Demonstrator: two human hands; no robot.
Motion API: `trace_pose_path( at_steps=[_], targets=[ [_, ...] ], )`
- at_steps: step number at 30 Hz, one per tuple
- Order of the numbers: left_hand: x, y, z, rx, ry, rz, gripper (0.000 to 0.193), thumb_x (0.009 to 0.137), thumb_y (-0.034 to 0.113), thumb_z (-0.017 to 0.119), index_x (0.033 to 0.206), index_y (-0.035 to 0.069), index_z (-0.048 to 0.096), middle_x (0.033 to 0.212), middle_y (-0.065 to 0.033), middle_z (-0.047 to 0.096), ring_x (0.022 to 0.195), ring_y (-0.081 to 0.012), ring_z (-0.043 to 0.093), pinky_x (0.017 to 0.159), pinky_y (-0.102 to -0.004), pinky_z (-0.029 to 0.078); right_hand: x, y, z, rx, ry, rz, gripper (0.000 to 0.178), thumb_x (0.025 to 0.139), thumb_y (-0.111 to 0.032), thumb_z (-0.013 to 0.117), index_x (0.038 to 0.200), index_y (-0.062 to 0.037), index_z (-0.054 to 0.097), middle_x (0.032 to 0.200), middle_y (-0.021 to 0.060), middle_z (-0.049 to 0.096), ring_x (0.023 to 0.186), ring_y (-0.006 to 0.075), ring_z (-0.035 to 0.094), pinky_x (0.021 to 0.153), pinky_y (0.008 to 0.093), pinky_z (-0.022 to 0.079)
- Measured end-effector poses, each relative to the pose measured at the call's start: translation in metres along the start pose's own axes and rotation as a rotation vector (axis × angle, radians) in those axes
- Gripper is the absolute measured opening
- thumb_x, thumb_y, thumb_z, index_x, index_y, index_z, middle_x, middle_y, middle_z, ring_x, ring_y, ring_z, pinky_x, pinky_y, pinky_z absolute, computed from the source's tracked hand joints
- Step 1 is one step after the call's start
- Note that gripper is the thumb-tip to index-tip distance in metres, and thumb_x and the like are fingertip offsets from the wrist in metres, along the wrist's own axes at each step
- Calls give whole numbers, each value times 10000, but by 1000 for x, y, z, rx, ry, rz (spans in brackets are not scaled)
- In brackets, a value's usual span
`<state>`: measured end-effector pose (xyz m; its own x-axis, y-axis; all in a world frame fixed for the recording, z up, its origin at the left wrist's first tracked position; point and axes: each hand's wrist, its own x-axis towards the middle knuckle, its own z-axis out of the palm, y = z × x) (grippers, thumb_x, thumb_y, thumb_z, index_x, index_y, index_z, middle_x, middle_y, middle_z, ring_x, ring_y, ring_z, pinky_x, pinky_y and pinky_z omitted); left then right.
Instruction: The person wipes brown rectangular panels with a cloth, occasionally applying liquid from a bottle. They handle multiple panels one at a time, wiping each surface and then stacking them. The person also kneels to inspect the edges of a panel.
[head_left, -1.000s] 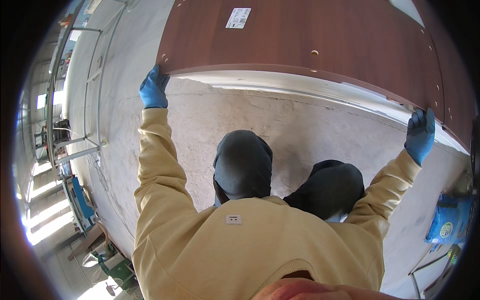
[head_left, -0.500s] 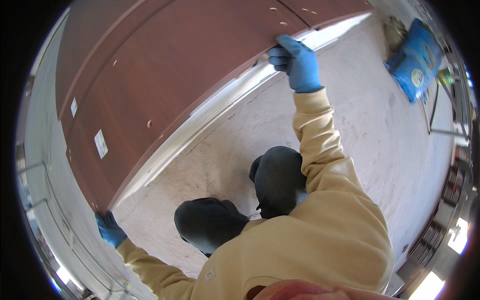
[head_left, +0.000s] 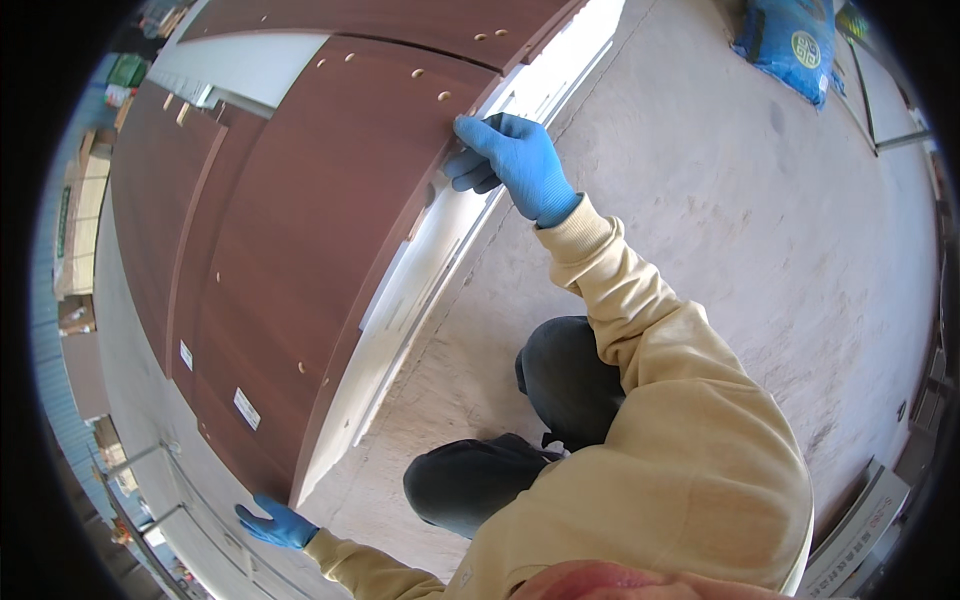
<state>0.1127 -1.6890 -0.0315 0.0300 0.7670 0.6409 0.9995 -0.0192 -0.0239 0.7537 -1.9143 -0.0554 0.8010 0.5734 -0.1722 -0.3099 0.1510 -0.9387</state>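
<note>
A long dark-brown wooden panel (head_left: 290, 260) with drilled holes and two white labels lies across the left side, above white boards (head_left: 400, 310). My right hand (head_left: 515, 165), in a blue glove, is at the panel's near edge. Its thumb rests on the edge, with the other fingers curled in beside it. At the panel's lower corner is my gloved left hand (head_left: 277, 522). Its fingers are spread and touch or almost touch the corner; none wrap round it.
Another brown panel (head_left: 390, 22) adjoins at the top, with a white surface (head_left: 255, 65) showing in a gap. A blue sack (head_left: 795, 50) lies on the concrete floor (head_left: 760, 260) at upper right. Metal rails (head_left: 185, 505) stand at lower left, and a white carton (head_left: 860, 530) at lower right.
The view has shifted, bringing the panel's far end and the white gap into sight. My left hand's fingers have spread at the corner. My right hand remains at the near edge.
</note>
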Motion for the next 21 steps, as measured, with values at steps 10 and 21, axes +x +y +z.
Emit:
trace_pose_path(
  at_steps=[10, 21],
  targets=[
    [24, 410, -92, -811, -38, 973, 486, 1004, 122, 681, 1472, 3, 629, 1552, -253, 567, 1480, -447, 478, 1236, -580, 353, 16, 14, -53, 203, 163, -146, 298, 1086, -243, 651, 1234, 14, 686, 991, 166, 821, 836, 234, 812, 719, 314, 638],
    [-40, 586, -107, -800, -230, 1293, 681, 897, 251, 813, 1508, 36, 603, 1589, -266, 524, 1523, -494, 410, 1233, -597, 338, 30, 26, -70, 219, 21, -207, 415, 1112, -157, 578, 1470, 52, 572, 1135, 182, 790, 991, 242, 799, 924, 363, 655]
  ],
)
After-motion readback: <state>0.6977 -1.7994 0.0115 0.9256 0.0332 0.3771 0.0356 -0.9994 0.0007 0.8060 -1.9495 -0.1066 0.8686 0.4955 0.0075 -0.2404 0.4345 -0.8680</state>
